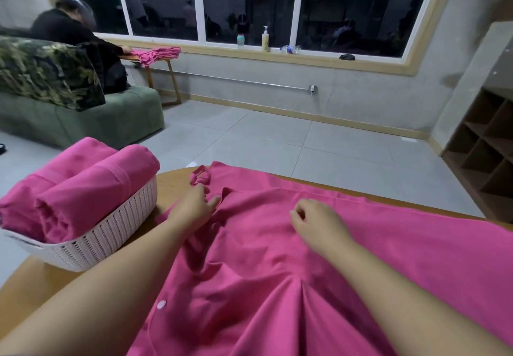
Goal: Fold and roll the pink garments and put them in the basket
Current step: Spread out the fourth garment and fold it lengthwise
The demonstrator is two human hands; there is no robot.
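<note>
A large pink garment (361,244) lies spread over the wooden table (172,181), with a white button near its front edge. My left hand (194,203) rests on the garment's left edge near a fold, fingers relaxed. On the cloth further right lies my right hand (316,222), its fingers loosely curled and holding nothing. A white woven basket (111,233) stands at the table's left and holds two rolled pink garments (91,186). A thin pink tie loop (201,175) lies on the table just beyond my left hand.
Another person sits on a green sofa (111,117) at the back left, working on pink cloth on a small side table (155,53). Bottles stand on the window sill (265,39). A wooden cubby shelf (483,156) is at the right. Grey tile floor lies beyond the table.
</note>
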